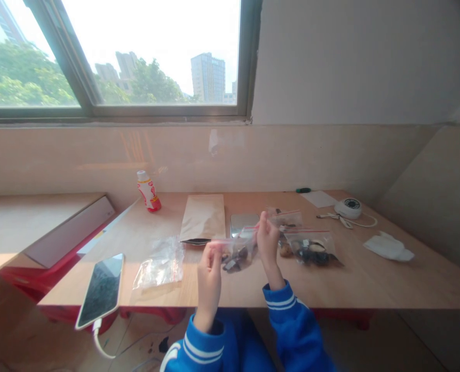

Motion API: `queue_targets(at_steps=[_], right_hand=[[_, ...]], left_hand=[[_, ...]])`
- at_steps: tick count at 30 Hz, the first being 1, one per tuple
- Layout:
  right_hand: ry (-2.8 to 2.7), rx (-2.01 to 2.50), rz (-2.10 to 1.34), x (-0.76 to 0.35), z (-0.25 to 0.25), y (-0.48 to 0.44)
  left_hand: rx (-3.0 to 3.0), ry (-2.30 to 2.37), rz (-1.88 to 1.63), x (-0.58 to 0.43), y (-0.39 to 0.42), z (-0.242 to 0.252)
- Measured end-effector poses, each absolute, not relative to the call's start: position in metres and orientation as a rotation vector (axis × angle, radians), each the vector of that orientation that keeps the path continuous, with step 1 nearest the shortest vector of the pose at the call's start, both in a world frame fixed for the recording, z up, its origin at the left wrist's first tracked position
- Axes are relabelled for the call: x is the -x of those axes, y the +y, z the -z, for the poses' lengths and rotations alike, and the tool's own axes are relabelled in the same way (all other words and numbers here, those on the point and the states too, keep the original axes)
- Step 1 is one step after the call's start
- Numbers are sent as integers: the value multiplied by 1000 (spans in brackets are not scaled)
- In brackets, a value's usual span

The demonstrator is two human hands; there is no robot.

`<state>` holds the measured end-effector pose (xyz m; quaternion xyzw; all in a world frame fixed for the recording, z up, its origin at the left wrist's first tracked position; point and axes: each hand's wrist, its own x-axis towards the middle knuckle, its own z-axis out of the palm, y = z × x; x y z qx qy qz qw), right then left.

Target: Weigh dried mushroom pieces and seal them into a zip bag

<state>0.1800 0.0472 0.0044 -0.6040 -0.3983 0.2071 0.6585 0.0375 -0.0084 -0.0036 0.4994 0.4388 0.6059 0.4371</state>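
Between my two hands hangs a clear zip bag (pixel 237 257) with a red seal line and small dark and brown pieces inside. My left hand (pixel 209 274) pinches its left top corner, and my right hand (pixel 268 240) grips the right top corner. To the right lies another filled zip bag (pixel 313 249) holding dark pieces, with more bags behind it, partly hidden by my right hand. Beyond my left hand a brown paper pouch (pixel 203 214) lies flat, its dark mouth facing me. A silver flat object (pixel 242 223) sits behind the held bag.
Empty clear bags (pixel 158 266) lie left of my hands, and a phone on a cable (pixel 102 287) rests at the table's left edge. A red-and-white bottle (pixel 149 192) stands at the back. Right are a white round device (pixel 348 207), a tissue (pixel 388 247), paper (pixel 319 198) and a green-handled tool (pixel 303 190).
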Motion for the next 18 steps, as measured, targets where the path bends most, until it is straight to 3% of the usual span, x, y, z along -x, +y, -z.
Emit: queue_targets(at_steps=[3,7,13,18], right_hand=[[-964,1346,-513,-170,-4,37],[-1011,1342,-386,-160,-8,30],[-698,1261,-643,-168,-14,21],[-801,1096,-788,-185,-6,3]], left_hand=[[-1230,1171,-1626,-36,-6,0],[-1303,1160,-1503,-36,-11,-9],[-1131,1202,-1589,-34,-14,-16],[-1091,1094,-1575,-35,-13,-12]])
